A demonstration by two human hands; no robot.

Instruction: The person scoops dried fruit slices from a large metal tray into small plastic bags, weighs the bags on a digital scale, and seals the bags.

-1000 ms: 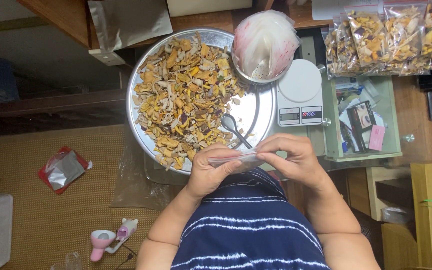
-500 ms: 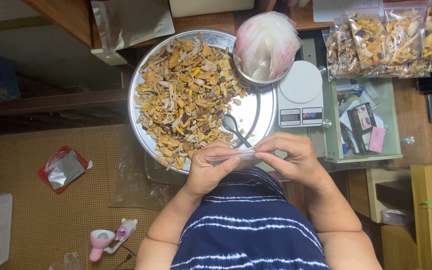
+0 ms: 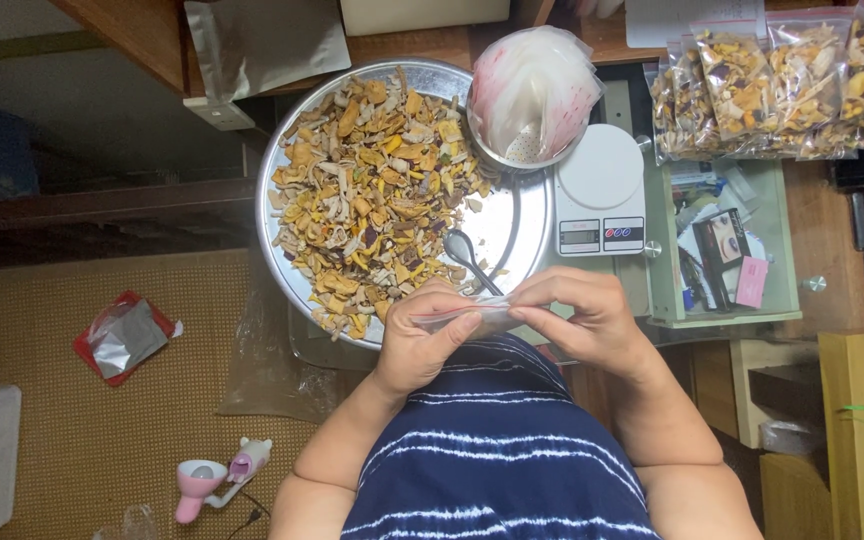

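Observation:
My left hand [image 3: 422,345] and my right hand [image 3: 587,320] together pinch the top edge of a small clear plastic bag [image 3: 472,318] held flat just above my lap. Right beyond the hands lies a large round metal tray [image 3: 522,225] heaped with dried yellow, orange and brown pieces [image 3: 372,195]. A metal spoon [image 3: 467,255] rests on the bare part of the tray, close to my fingers.
A metal bowl lined with clear bags [image 3: 532,95] sits on the tray's far right rim. A white kitchen scale [image 3: 600,190] stands beside it. Filled sealed bags [image 3: 772,80] lie at the top right above a green tray of small items [image 3: 722,250]. A red packet [image 3: 124,335] lies on the mat.
Both hands stay on the small bag, fingers shifting slightly along its top edge. Nothing else has moved.

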